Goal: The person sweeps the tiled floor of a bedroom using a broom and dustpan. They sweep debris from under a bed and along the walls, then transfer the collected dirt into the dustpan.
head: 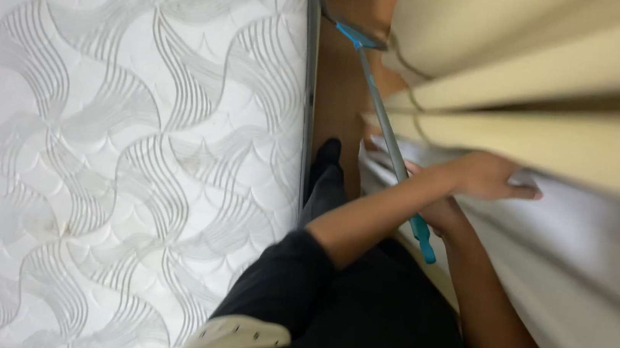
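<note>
left hand [490, 177] on curtain [566, 78] | right hand [440, 214] grips mop handle [388, 125] | mattress [114, 138] beside

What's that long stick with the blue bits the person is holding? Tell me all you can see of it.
The long-handled tool has a thin grey pole that looks like metal, a blue grip end near the person's body and a blue joint at the far end by the wooden floor, where its head is mostly hidden behind the beige curtain. It runs slanted between mattress and curtain. The right hand grips it near the blue end.

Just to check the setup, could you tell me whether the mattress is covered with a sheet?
No, the mattress lies bare, with its white quilted wavy pattern showing across the whole visible top.
</note>
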